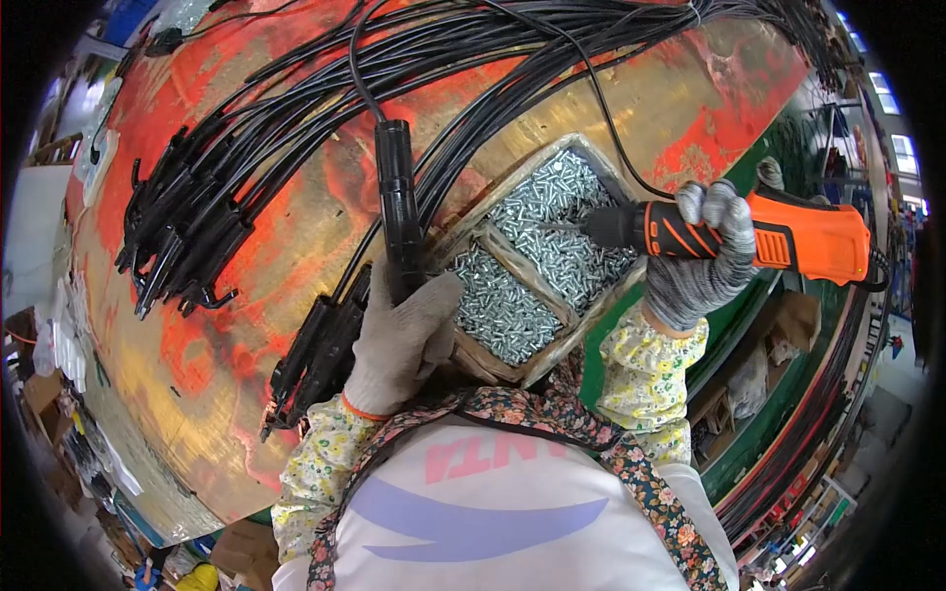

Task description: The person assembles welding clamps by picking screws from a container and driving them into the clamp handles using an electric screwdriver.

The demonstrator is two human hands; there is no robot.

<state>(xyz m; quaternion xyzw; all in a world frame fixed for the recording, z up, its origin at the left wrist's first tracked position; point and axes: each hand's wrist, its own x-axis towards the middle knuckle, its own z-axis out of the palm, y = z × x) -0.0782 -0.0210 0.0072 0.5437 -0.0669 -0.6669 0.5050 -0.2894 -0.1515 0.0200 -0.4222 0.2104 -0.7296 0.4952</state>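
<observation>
My left hand (399, 340), in a pale glove, is closed round the lower end of a black cylindrical part (396, 187) with a cable running from its top. In a grey striped glove, my right hand (702, 256) grips an orange and black power screwdriver (808, 236). Its tip points left, over a divided tray (601, 320) of small silver screws (503, 305). The tray stands between my two hands. Beside my left wrist lie more black connector parts (320, 350).
A thick bundle of black cables (443, 49) crosses the back of the red and gold table (246, 374). Its connector ends (187, 227) lie at the left. A cardboard box (796, 320) sits on a green shelf at the right. A thin black cord hangs near the screwdriver.
</observation>
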